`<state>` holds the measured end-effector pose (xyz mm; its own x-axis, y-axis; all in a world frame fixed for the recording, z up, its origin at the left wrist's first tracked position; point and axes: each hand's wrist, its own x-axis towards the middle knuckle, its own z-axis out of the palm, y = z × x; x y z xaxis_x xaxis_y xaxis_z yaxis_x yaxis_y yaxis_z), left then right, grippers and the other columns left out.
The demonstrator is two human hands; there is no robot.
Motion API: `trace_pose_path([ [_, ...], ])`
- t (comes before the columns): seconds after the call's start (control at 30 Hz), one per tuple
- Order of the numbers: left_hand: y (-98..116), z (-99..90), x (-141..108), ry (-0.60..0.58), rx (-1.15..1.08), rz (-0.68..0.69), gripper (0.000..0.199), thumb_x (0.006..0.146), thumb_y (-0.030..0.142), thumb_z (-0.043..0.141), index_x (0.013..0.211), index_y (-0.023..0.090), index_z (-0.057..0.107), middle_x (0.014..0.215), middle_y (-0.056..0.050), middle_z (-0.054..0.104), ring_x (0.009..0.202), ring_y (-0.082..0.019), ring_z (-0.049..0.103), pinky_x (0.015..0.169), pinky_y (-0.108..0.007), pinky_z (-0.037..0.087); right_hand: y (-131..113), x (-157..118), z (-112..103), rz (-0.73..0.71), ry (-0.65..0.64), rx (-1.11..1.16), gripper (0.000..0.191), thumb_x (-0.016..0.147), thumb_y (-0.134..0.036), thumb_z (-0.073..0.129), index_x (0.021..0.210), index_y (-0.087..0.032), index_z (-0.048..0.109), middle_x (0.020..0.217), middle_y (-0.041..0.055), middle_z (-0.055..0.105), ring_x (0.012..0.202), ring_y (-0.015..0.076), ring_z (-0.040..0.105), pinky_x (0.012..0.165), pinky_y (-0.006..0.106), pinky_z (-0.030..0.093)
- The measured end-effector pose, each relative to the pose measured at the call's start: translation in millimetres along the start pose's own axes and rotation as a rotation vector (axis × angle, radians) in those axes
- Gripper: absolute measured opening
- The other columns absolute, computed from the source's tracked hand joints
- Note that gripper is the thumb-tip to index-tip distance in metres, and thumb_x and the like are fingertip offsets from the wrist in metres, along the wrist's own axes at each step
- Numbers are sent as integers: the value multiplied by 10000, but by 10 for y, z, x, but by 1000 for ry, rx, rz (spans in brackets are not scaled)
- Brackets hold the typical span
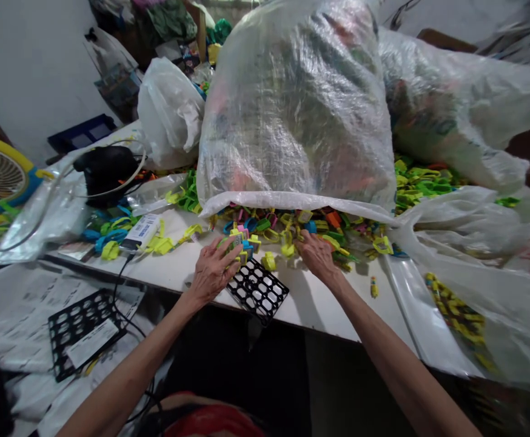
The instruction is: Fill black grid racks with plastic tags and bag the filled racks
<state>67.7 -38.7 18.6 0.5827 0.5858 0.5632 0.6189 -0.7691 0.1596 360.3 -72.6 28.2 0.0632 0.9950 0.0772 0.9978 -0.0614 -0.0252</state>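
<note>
My left hand (214,268) lies over the left side of a black plastic grid tray (269,285), its fingers curled against a cluster of small yellow and blue plastic pieces (247,247) that look like toy watches. These pieces crowd the tray's far end, while its nearer holes show white table through them. Further right, my right hand (316,255) reaches into the edge of a mixed pile of coloured plastic pieces (269,230). Its fingertips are bent down beside a blue piece and partly hidden. Between the hands sits a loose yellow piece (268,261).
A large translucent sack (296,109) stands behind the pile on the white table (356,303). At right lie plastic bags (496,291). A white labelled box with a cable (142,232) and a yellow-blue fan (1,170) are left. Another black grid tray (83,325) lies lower left.
</note>
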Motion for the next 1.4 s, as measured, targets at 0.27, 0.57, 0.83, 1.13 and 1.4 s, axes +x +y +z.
trace_pose_path([
  [0.27, 12, 61, 11, 87, -34, -22, 316, 944, 294, 435, 1196, 226, 613, 1274, -65, 603, 1238, -255, 468, 963, -409, 409, -658, -318, 236, 404, 18, 1188, 214, 641, -344, 607, 757, -167, 582, 689, 23, 614, 596, 159, 544, 550, 270, 425],
  [0.57, -6, 78, -10, 57, -71, -45, 350, 956, 356, 405, 1221, 240, 600, 1304, -55, 585, 1254, -256, 442, 976, -403, 371, -1433, -373, 384, 357, -315, 1564, 191, 467, -215, 691, 633, -179, 602, 623, -9, 623, 581, 151, 555, 565, 275, 462],
  [0.83, -17, 68, -46, -30, -119, -88, 455, 987, 397, 239, 1287, 254, 550, 1362, -51, 533, 1318, -240, 352, 1012, -399, 288, -1496, -395, 386, -36, -193, 989, 98, 623, -97, 532, 652, -173, 586, 670, 29, 636, 616, 153, 554, 596, 254, 404],
  [1.13, -43, -13, -60, -27, -142, -53, 476, 987, 398, 208, 1337, 240, 490, 1423, -75, 458, 1359, -247, 293, 1040, -426, 240, -917, -358, 29, 50, -126, 867, 189, 708, -164, 572, 851, -173, 695, 769, 20, 665, 649, 145, 584, 612, 238, 441],
  [1.4, 129, -10, -138, 87, -118, 54, 205, 913, 334, 503, 1012, 262, 667, 1315, -79, 568, 1294, -261, 419, 1085, -496, 169, 743, -374, -100, 592, -33, 7, 203, 769, -171, 570, 922, -139, 699, 1034, 157, 646, 874, 255, 626, 714, 331, 430],
])
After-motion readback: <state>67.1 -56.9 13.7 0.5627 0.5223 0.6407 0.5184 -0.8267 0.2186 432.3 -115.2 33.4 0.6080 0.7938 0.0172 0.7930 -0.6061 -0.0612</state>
